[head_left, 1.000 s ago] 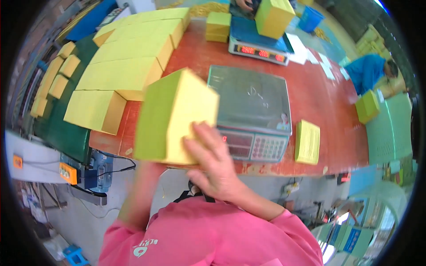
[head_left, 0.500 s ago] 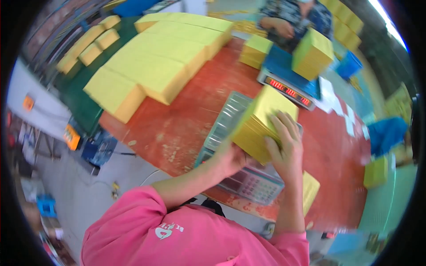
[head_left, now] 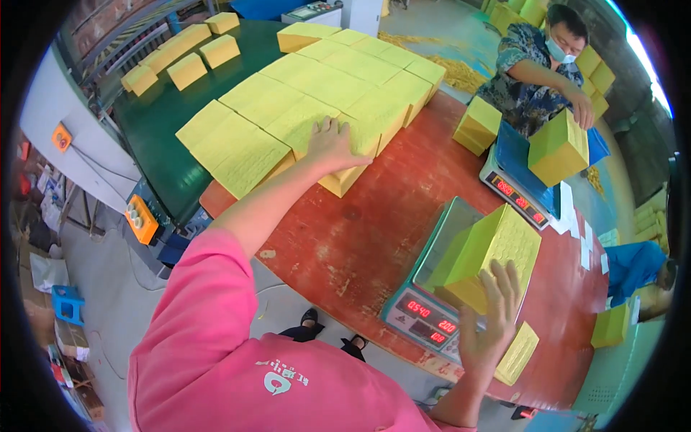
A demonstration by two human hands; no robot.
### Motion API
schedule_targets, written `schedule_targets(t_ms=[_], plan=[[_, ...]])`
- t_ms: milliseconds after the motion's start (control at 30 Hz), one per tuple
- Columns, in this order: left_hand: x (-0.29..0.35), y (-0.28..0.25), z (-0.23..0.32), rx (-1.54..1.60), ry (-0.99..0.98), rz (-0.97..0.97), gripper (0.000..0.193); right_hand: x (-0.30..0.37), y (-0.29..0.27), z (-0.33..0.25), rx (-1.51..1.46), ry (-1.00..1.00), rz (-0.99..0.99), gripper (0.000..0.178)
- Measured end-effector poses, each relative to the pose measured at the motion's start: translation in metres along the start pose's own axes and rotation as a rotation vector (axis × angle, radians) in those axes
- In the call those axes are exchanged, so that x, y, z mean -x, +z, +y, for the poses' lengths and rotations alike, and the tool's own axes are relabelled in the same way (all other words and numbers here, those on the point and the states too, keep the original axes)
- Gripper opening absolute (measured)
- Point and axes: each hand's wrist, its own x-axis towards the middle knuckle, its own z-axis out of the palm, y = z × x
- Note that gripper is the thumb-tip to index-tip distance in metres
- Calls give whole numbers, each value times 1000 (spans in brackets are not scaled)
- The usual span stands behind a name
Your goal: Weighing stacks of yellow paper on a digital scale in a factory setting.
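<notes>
My left hand (head_left: 332, 150) reaches forward, fingers spread over the near edge of a yellow paper stack (head_left: 338, 185) at the front of a large group of such stacks. On the near digital scale (head_left: 390, 311), whose red display is lit, rests another yellow paper stack (head_left: 497, 248). My right hand (head_left: 493, 317) is open at that stack's near side, fingers extended; whether they touch it I cannot tell. A thin yellow pad (head_left: 517, 354) lies on the table by my right wrist.
The red table (head_left: 309, 252) adjoins a green surface (head_left: 155, 155) carrying several yellow blocks (head_left: 188, 70). Across from me, a masked person (head_left: 536, 65) rests a hand on a yellow stack (head_left: 558, 150) on a blue-topped scale (head_left: 520, 169). White papers (head_left: 568, 209) lie at right.
The stack both my hands held above the near scale now rests on it. My left hand has moved forward and left to the grouped stacks; my right hand has opened beside the scale.
</notes>
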Motion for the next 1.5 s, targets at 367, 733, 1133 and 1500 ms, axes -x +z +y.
schedule_targets(t_ms=[367,733,1133,1500], plan=[[74,4,-17,215,846,-116,84,-16,95,-78,-229,11,-146,49],[273,-27,-108,1095,105,-168,62,6,174,-71,-592,417,-566,44],[355,-2,-103,2070,-691,-530,58,71,190,-142,-507,360,-506,59],[334,-25,-75,1419,39,-269,49,91,139,-82,-970,564,-436,56]])
